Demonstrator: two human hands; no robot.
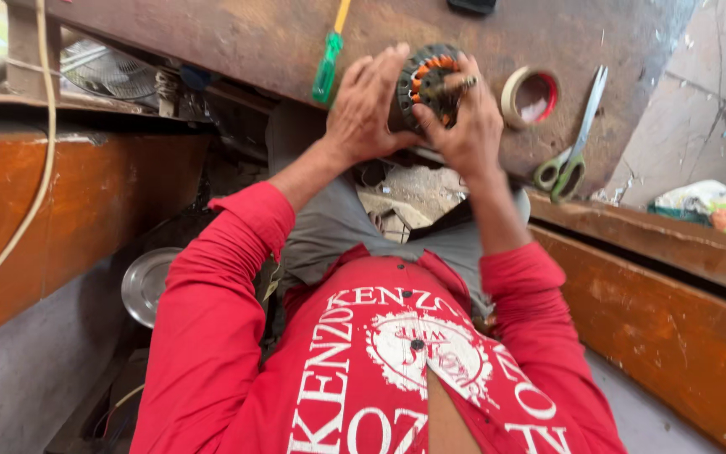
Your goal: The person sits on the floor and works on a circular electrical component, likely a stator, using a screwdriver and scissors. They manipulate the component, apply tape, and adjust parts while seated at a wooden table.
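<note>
Motor stator [427, 82]: round, dark laminations, orange copper windings.

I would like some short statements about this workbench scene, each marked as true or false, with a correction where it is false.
1. Both hands hold a round motor stator with copper windings. True: the left hand and the right hand grip it.
2. The screwdriver has a red handle. False: the handle is green.
3. A roll of tape lies on the bench to the right of the hands. True.
4. The scissors are in the right hand. False: they lie on the bench, beside the tape.
5. The sleeves are blue. False: they are red.
</note>
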